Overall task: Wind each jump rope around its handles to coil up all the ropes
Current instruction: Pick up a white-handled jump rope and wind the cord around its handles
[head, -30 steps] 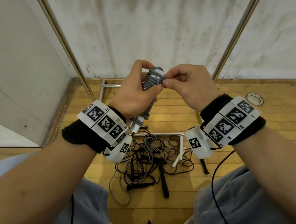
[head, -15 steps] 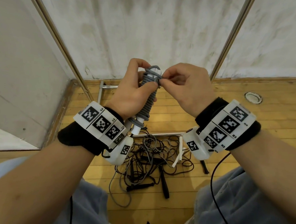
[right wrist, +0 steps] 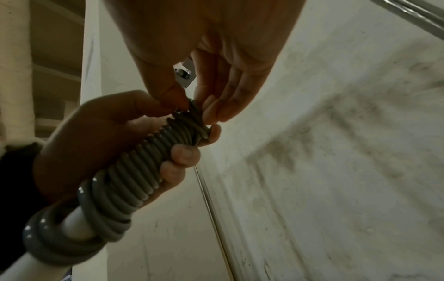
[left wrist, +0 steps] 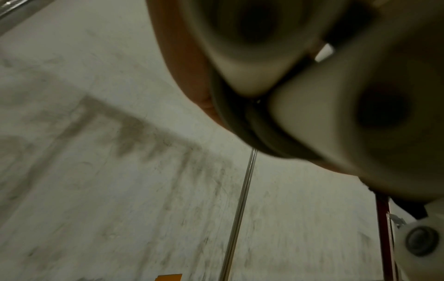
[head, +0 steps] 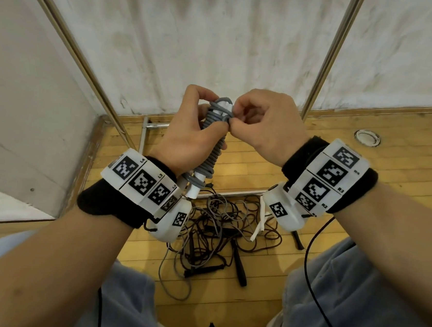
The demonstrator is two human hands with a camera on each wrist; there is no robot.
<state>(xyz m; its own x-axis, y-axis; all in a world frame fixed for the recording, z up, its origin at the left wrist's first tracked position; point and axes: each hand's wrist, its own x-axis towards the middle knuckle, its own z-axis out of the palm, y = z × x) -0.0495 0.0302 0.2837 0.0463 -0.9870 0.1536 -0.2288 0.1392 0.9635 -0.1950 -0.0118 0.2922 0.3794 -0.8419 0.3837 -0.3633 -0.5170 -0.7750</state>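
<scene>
A grey jump rope (head: 214, 148) is wound in tight coils around its two white handles (head: 194, 191), held upright in front of me. My left hand (head: 186, 136) grips the coiled bundle (right wrist: 141, 169) round its middle. My right hand (head: 258, 120) pinches the last grey turn (right wrist: 194, 112) at the top end between thumb and fingertips. In the left wrist view the two white handle ends (left wrist: 319, 106) fill the frame, blurred, and the fingers are hidden.
On the wooden floor (head: 361, 172) between my knees lies a tangle of black and grey ropes (head: 221, 224) with black handles (head: 240, 271) and one white handle (head: 259, 224). Metal poles (head: 330, 54) lean on the white wall. A round metal floor fitting (head: 367, 137) sits at right.
Both hands have dropped slightly with the bundle. My right fingers have closed in tighter on the top turn of the rope.
</scene>
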